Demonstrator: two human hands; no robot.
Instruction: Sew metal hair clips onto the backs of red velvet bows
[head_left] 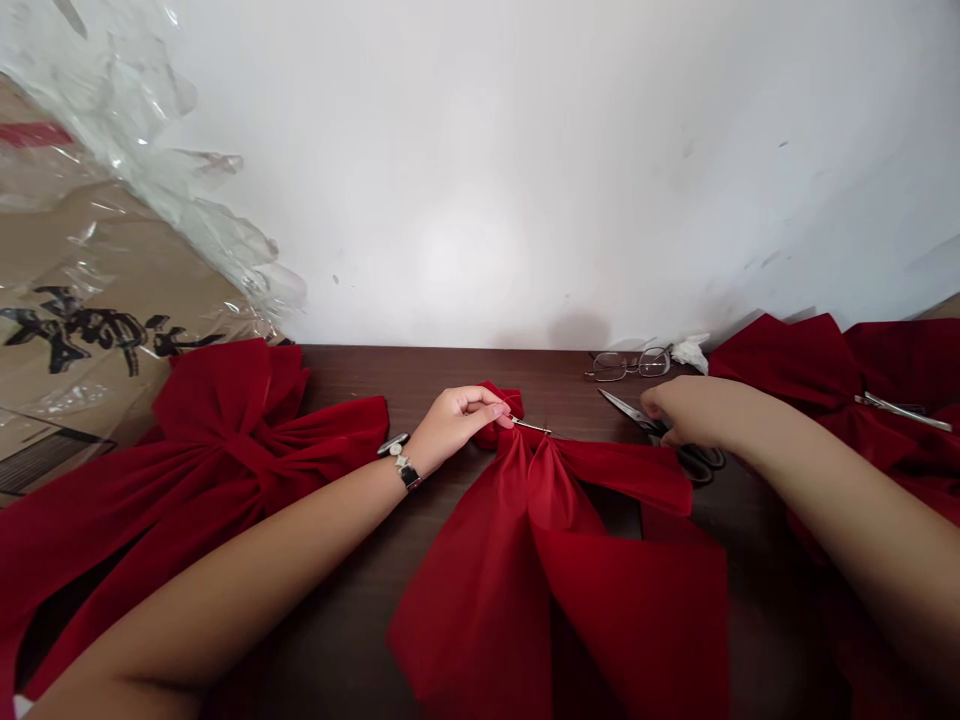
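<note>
A red fabric bow (517, 490) lies in the middle of a dark wooden table, its long tails spreading toward me. My left hand (469, 415) pinches the top of it, where a thin silver clip (531, 426) rests across the gathered fabric. To the right, my right hand (675, 410) is curled down over the scissors (624, 408), whose pointed blades show to its left and black handles below it. What its fingers grip is partly hidden.
Eyeglasses (628, 365) and a crumpled white tissue (690, 352) lie near the white wall. Another red bow (244, 450) is at left, beside a plastic-wrapped cardboard box (82, 270). More red fabric (795, 365) with a silver clip (904, 411) is at right.
</note>
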